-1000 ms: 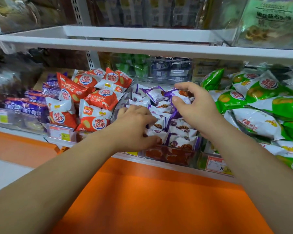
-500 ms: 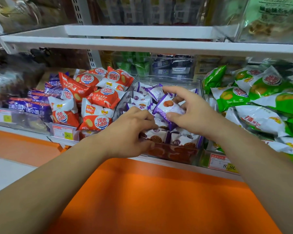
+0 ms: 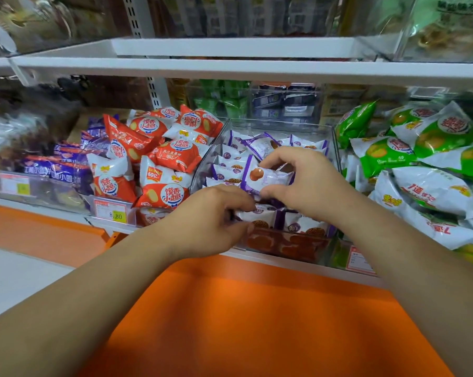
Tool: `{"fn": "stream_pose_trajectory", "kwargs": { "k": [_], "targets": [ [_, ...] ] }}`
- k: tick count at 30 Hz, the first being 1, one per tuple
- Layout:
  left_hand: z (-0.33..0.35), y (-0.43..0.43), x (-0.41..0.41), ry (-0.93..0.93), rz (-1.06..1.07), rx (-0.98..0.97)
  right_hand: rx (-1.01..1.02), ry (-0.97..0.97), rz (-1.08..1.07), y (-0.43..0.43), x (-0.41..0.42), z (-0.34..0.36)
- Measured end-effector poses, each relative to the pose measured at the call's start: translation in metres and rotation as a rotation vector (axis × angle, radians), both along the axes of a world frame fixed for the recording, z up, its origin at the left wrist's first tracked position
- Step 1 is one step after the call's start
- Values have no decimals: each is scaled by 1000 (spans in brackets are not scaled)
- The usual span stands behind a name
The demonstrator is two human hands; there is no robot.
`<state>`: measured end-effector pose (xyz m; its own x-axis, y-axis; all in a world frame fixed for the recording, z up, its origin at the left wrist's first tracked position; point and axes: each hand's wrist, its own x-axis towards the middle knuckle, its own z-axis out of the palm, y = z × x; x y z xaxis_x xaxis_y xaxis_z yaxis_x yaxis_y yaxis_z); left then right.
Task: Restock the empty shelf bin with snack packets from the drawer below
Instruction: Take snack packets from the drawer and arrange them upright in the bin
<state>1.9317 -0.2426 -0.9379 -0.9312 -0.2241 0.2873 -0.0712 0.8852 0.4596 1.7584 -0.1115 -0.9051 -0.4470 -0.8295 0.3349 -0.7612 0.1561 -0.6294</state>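
1. Forearms come in from both lower corners over the orange surface (image 3: 257, 322), which runs up to the front edge of the shelf.
2. The left hand (image 3: 210, 219) is at the near-left corner of the clear bin (image 3: 281, 129). Its fingers are curled, with the thumb below and the fingertips above, pinching the front-row packet (image 3: 259, 217). That packet stands upright against the bin's front wall.
3. The right hand (image 3: 308, 186) is just beyond and to the right, over the middle of the bin. It pinches the purple packet (image 3: 265, 178) between the thumb underneath and the curled fingers on top. This packet is tilted, with its round orange-brown picture towards the camera. It is held above the packets in the bin, just above the left hand's fingertips.
4. The stocked packets (image 3: 229, 170), purple and white, fill the bin in overlapping rows from front wall to back.
5. Red packets (image 3: 161, 159) are heaped in the compartment left of the bin, with a price tag (image 3: 111, 213) at their front edge. Green packets (image 3: 420, 159) are piled to the right.
6. Dark purple packets (image 3: 47, 170) lie at the far left, blurred. A white shelf (image 3: 229, 69) crosses above everything, and more clear containers sit behind and over it, too blurred to read.
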Motion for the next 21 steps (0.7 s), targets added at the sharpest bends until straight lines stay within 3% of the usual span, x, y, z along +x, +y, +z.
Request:
{"fn": "stream_pose_trajectory", "kwargs": {
  "k": [3, 5, 7, 12, 15, 18, 19, 21],
  "targets": [
    [7, 3, -5, 31, 84, 265, -157, -272, -135, -2, -3, -2],
    [14, 5, -11, 158, 183, 405, -203, -368, -198, -1, -3, 1],
    [20, 9, -18, 273, 265, 490, -216, -387, -180, 3, -1, 6],
    [26, 24, -25, 270, 214, 749, -234, -569, -10, 17, 8, 14],
    [26, 20, -22, 299, 261, 754, -24, -369, 19, 30, -1, 20],
    [28, 17, -19, 290, 309, 516, 360, 209, -33, 44, -14, 24],
    [28, 16, -19, 279, 309, 430, 459, 315, -41, 48, -15, 25],
    [26, 17, -19, 253, 287, 342, 560, 364, -38, 52, -14, 25]
  ]
}}
